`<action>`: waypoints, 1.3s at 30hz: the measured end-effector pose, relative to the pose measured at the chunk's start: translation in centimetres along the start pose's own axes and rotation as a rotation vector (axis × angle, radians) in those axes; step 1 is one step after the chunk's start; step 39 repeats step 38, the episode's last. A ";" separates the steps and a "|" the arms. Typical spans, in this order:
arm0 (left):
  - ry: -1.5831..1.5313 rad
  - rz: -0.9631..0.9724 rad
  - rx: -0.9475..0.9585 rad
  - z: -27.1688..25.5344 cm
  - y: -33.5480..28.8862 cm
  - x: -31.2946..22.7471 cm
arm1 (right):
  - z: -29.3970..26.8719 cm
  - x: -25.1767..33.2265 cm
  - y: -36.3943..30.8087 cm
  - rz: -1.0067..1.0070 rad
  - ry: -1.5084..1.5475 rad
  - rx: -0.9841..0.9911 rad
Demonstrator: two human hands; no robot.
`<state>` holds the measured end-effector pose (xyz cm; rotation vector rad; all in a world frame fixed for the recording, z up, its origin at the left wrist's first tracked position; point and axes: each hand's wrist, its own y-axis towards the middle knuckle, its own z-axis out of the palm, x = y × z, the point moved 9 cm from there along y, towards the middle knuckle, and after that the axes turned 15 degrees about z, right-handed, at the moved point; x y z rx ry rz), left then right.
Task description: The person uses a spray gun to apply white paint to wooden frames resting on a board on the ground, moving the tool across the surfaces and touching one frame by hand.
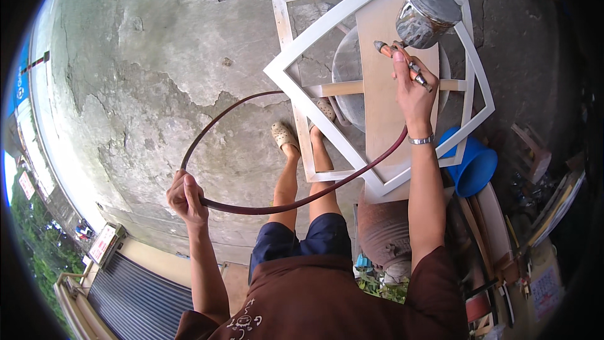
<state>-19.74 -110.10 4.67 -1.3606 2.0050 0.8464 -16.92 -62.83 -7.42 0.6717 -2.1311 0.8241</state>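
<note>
My right hand (415, 97) is closed around a spray gun (410, 68) with an orange-and-silver body. A paint-stained metal cup (428, 16) with a lid stands at the gun's far end. My left hand (187, 198) grips a dark red hose (277, 208), which loops across in front of me toward my right wrist. Beneath the gun lies a white rectangular frame (328, 127), set at an angle over a plywood board (380, 88). Under these is a second frame (282, 22), partly bare wood. What the gun's nozzle faces cannot be made out.
A round grey top (346, 56) supports the board. To the right, a blue bucket (475, 167) lies near wood scraps (491, 220). My feet in beige clogs (284, 135) stand on worn concrete (157, 56). A brown rounded object (384, 230) and plants (384, 289) are close to my right side.
</note>
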 end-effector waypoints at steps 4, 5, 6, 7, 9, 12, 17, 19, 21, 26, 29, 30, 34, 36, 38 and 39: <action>-0.014 -0.015 0.005 -1.2 -1.1 0.5 | 3.6 1.2 -5.7 -0.102 0.067 0.146; -0.024 -0.023 0.012 -1.3 -1.3 0.8 | 4.1 1.5 -6.9 -0.118 0.081 0.173; -0.025 -0.027 0.011 -1.4 -1.4 0.8 | 4.8 1.2 -8.1 -0.103 0.061 0.204; -0.023 -0.031 0.009 -1.6 -1.6 0.8 | 5.5 0.9 -9.3 -0.088 0.044 0.237; -0.020 -0.014 0.013 -2.0 -1.9 0.8 | 6.3 1.1 -11.4 -0.086 0.072 0.295; -0.025 0.027 0.024 -2.5 -2.1 0.7 | 6.8 1.3 -13.6 -0.122 0.167 0.353; -0.029 0.041 0.028 -2.4 -2.0 0.3 | 6.4 -0.1 -12.6 -0.053 0.046 0.336; -0.025 0.013 0.046 -2.0 -1.9 0.2 | 5.8 -0.6 -10.6 -0.068 0.135 0.241; -0.006 0.007 0.059 -1.8 -1.7 0.0 | 4.7 -0.7 -8.3 -0.035 0.074 0.179; 0.017 0.021 0.070 -0.5 -0.8 -0.8 | 1.4 -1.5 -2.6 -0.049 0.013 0.016; 0.026 0.044 0.091 0.5 -0.1 -1.4 | -0.7 -3.3 1.3 -0.032 0.009 -0.085; 0.027 0.041 0.093 0.9 0.1 -1.6 | -1.4 -3.3 2.5 -0.052 0.033 -0.115; 0.030 0.028 0.105 2.4 0.8 -2.1 | -4.3 -3.5 7.1 -0.027 0.041 -0.203; 0.024 0.014 0.106 3.2 1.0 -2.1 | -5.6 -3.3 8.9 0.019 0.000 -0.241; 0.014 -0.011 0.102 3.6 1.2 -2.1 | -6.7 -2.8 10.5 0.075 0.045 -0.263; 0.014 -0.011 0.102 3.6 1.2 -2.1 | -6.7 -2.8 10.5 0.075 0.045 -0.263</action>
